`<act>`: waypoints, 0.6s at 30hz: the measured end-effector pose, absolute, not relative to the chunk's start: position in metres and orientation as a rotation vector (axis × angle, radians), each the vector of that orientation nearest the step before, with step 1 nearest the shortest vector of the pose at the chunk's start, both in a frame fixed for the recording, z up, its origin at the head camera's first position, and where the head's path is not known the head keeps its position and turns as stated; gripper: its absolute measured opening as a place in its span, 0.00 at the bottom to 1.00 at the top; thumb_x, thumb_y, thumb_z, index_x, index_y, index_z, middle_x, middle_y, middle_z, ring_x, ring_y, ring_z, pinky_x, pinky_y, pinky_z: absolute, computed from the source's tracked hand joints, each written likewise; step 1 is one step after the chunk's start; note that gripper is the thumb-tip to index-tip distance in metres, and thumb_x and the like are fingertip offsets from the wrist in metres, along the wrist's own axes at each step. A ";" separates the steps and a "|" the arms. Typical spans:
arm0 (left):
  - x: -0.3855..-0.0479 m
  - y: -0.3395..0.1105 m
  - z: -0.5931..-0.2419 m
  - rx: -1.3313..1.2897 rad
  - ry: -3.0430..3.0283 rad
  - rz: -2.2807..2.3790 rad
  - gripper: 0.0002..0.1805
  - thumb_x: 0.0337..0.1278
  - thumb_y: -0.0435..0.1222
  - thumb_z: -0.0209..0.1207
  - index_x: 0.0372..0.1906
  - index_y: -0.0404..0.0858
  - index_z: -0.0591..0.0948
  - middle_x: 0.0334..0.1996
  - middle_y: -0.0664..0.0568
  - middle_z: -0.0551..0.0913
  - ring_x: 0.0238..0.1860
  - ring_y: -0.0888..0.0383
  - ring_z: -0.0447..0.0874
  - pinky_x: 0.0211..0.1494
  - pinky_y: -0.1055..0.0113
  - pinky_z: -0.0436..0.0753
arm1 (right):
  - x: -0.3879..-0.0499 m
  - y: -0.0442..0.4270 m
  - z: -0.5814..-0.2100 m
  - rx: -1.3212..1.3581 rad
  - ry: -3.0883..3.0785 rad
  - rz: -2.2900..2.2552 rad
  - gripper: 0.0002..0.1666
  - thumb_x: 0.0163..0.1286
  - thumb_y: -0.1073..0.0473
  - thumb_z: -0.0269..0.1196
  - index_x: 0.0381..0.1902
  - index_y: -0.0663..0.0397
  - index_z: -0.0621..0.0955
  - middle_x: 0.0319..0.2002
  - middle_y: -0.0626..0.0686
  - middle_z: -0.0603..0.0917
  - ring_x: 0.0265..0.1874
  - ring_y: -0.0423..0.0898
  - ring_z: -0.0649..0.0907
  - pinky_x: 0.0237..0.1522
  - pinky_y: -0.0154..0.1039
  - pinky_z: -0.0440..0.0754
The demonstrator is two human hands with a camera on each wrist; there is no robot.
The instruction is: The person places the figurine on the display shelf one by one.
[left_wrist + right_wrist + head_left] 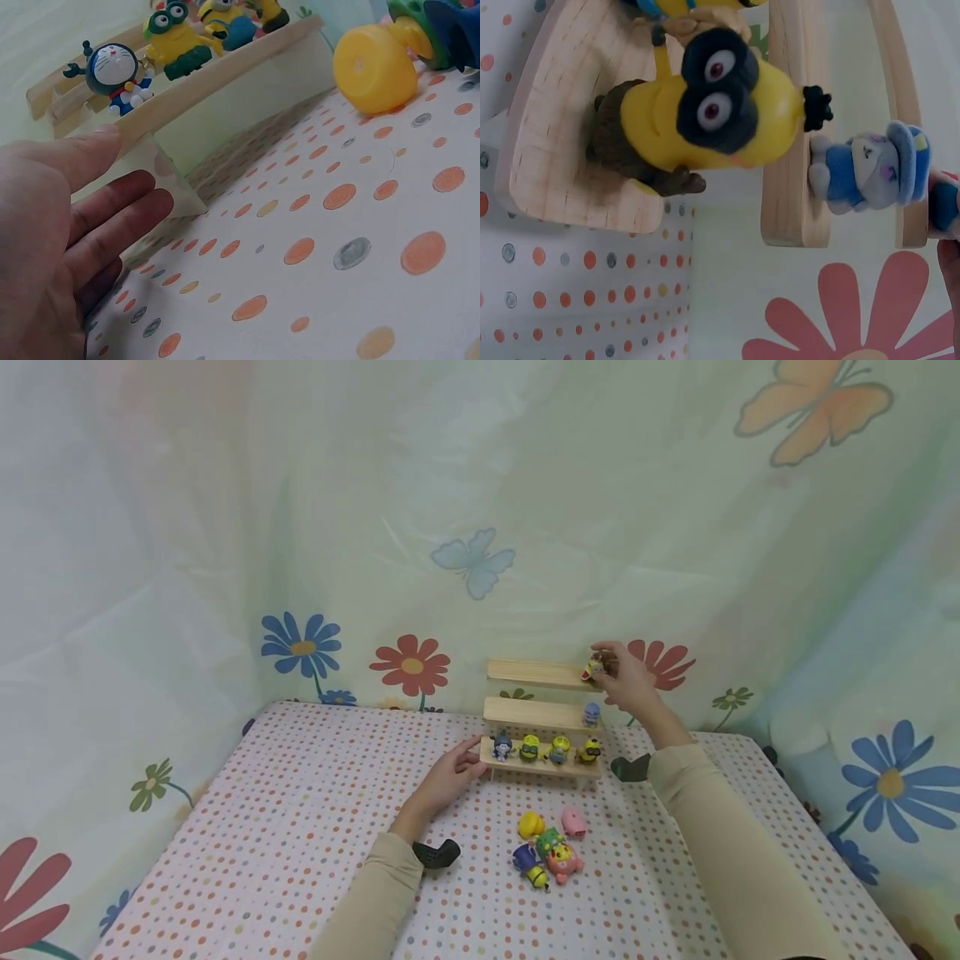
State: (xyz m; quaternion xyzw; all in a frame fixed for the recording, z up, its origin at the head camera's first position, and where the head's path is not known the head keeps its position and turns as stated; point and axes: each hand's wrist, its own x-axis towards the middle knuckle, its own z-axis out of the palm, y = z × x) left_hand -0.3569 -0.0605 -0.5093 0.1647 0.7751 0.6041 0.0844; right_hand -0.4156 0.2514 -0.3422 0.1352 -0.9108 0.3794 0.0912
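A three-tier wooden shelf (536, 718) stands at the back. My left hand (448, 774) is at the left end of its lowest tier; in the left wrist view the thumb of that hand (82, 217) touches the tier's end, the other fingers extended below. Over the right end of the top tier, my right hand (628, 681) pinches a small figure (592, 667), its feet at the board. A blue-capped figure (592, 714) stands on the middle tier's right end. Several figures, including a masked yellow one (712, 112), stand along the lowest tier.
In front of the shelf several toys lie grouped on the dotted tabletop (322, 827): a yellow one (531, 825), a pink one (573, 822), a green one (550, 841), a blue-and-yellow one (530, 865) and a pink-and-yellow one (562, 860). A flowered cloth (360, 568) hangs behind.
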 end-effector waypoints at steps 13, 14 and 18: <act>-0.347 -0.056 -0.515 0.506 2.285 1.806 0.37 0.63 0.47 0.57 0.74 0.48 0.57 0.49 0.50 0.81 0.49 0.58 0.82 0.51 0.63 0.78 | -0.408 0.256 -0.351 0.361 -2.734 1.091 0.40 0.69 0.67 0.57 0.74 0.51 0.54 0.63 0.68 0.66 0.63 0.65 0.69 0.58 0.60 0.72; -0.346 -0.055 -0.515 0.500 2.284 1.804 0.36 0.63 0.47 0.57 0.74 0.49 0.57 0.49 0.50 0.81 0.49 0.58 0.82 0.51 0.63 0.78 | -0.407 0.258 -0.351 0.369 -2.736 1.098 0.41 0.68 0.68 0.58 0.74 0.52 0.53 0.64 0.68 0.66 0.63 0.65 0.68 0.59 0.60 0.70; -0.343 -0.053 -0.516 0.507 2.277 1.812 0.36 0.64 0.45 0.57 0.74 0.48 0.58 0.49 0.49 0.81 0.49 0.58 0.82 0.51 0.63 0.78 | -0.400 0.263 -0.347 0.393 -2.722 1.105 0.44 0.67 0.67 0.60 0.75 0.53 0.52 0.63 0.69 0.66 0.64 0.66 0.67 0.62 0.60 0.67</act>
